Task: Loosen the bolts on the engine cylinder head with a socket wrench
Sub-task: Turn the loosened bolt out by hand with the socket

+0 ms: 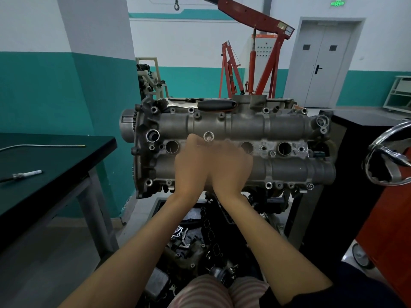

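Both hands crowd the cylinder head point(244, 127): left hand point(192, 165) pinching the socket point(208, 136); right hand point(231, 167) fingers blurred, grip unclear; the heavy steel wrench point(216, 104) wants gripping by its handle.

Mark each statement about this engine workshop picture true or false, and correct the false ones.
1. Both hands are over the middle of the cylinder head. True: the left hand and right hand sit side by side there.
2. A black-handled wrench lies along the far edge of the engine. True.
3. The right hand grips the wrench handle. False: the wrench lies beyond both hands, untouched.
4. The black table on the left holds a spark plug and a thin rod. True.
5. The engine hoist in the background is blue. False: it is red.
6. The double door stands open. False: it is closed.
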`<move>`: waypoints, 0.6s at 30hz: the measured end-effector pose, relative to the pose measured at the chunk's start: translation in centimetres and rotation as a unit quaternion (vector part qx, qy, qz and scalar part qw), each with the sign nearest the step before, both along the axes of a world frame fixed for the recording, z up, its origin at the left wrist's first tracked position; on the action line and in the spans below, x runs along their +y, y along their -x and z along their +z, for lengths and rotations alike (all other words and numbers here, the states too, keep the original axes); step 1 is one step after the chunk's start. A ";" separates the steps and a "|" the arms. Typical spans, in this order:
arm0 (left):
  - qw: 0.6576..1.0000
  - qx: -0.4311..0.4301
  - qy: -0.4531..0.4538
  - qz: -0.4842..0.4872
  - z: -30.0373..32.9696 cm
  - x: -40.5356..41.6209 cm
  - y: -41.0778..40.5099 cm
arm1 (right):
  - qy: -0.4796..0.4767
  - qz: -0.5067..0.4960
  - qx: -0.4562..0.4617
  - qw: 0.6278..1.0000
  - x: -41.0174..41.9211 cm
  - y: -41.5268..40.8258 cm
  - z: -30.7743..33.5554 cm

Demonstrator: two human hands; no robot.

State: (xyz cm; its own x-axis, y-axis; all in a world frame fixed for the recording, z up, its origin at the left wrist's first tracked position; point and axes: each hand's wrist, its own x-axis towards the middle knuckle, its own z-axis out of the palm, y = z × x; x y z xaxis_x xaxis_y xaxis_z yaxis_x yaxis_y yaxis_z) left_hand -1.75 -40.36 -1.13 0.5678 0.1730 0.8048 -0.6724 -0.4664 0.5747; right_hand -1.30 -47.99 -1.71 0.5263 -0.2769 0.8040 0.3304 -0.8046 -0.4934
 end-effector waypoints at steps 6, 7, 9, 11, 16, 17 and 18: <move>0.995 -0.021 -0.086 0.035 -0.4 0.2 0.1 | 0.028 -0.001 -0.001 1.000 -0.1 -0.2 -0.3; 0.996 -0.020 -0.082 0.036 -0.4 0.2 0.1 | 0.031 0.000 -0.005 0.999 -0.1 -0.1 -0.3; 0.998 -0.020 -0.058 0.025 -0.4 0.2 0.0 | 0.035 -0.005 -0.012 0.999 0.0 -0.1 -0.4; 1.000 -0.014 -0.017 0.007 -0.3 0.2 -0.1 | 0.029 -0.009 -0.007 1.000 0.0 -0.1 -0.4; 1.000 0.002 0.021 -0.009 -0.1 -0.1 -0.2 | 0.014 -0.002 0.007 1.000 0.0 -0.2 -0.3; 1.000 -0.004 0.007 -0.007 -0.1 -0.1 0.0 | 0.015 -0.006 0.009 1.000 0.0 -0.3 -0.3; 1.000 -0.016 -0.016 -0.003 -0.1 0.0 0.1 | 0.018 -0.011 0.012 1.000 0.0 -0.3 -0.3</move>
State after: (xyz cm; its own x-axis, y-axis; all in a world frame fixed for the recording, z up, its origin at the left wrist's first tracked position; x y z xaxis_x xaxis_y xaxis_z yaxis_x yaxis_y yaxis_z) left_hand -1.87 -40.38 -1.26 0.5427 0.1438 0.8275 -0.6926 -0.4808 0.5377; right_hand -0.97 -47.96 -2.02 0.5403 -0.2596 0.8004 0.3004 -0.8290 -0.4717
